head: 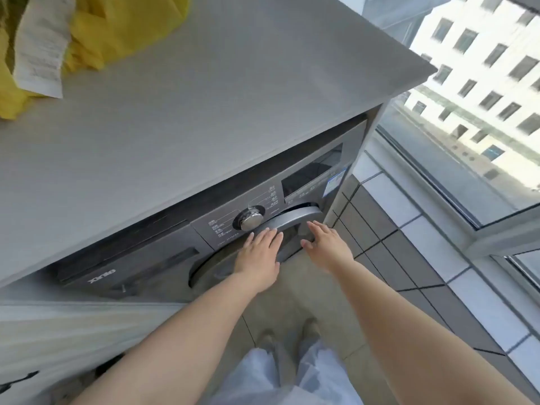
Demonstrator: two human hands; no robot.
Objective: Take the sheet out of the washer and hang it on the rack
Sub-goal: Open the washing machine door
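Observation:
A grey front-loading washer (pixel 152 258) sits under a grey countertop. Its round door (pixel 295 219) stands slightly ajar, the rim tilted outward at the right. My left hand (pixel 258 258) lies flat on the door's front with fingers spread, just below the silver dial (pixel 250 220). My right hand (pixel 327 244) hovers beside the door's open edge, fingers apart, holding nothing. The sheet is hidden inside the drum. No rack is in view.
The grey countertop (pixel 204 97) spans the washer's top, with a yellow bag (pixel 117 27) and a paper receipt (pixel 41 45) at its back left. A large window (pixel 467 127) with a tiled sill (pixel 423 244) runs along the right. My feet stand on the tiled floor (pixel 292 302).

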